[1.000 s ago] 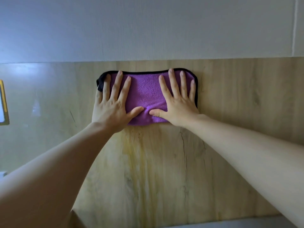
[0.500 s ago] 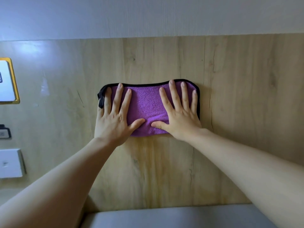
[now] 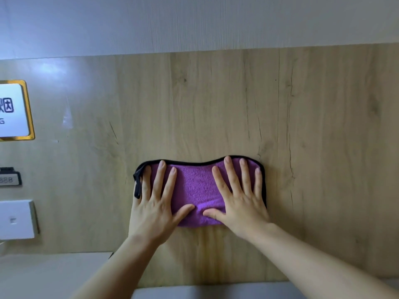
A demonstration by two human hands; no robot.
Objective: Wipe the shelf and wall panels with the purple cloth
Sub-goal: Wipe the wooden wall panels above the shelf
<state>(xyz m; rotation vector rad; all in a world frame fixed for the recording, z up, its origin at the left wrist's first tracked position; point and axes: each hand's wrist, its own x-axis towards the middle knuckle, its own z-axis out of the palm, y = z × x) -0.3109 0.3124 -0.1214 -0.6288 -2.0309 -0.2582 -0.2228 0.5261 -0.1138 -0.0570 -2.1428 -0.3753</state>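
Purple cloth [image 3: 195, 188] lies flat on the wood-grain wall panel [image 3: 216, 104], pressed by the spread left hand [image 3: 154, 209] and right hand [image 3: 239, 203]. Farther left sit a white switch plate [image 3: 16, 219] and gold-framed sign [image 3: 15, 110].

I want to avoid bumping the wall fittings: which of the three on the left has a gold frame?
The top one, the sign; the small dark display and white switch plate below have no gold.

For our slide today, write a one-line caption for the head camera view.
Left hand and right hand press a purple cloth flat against a wooden wall panel.
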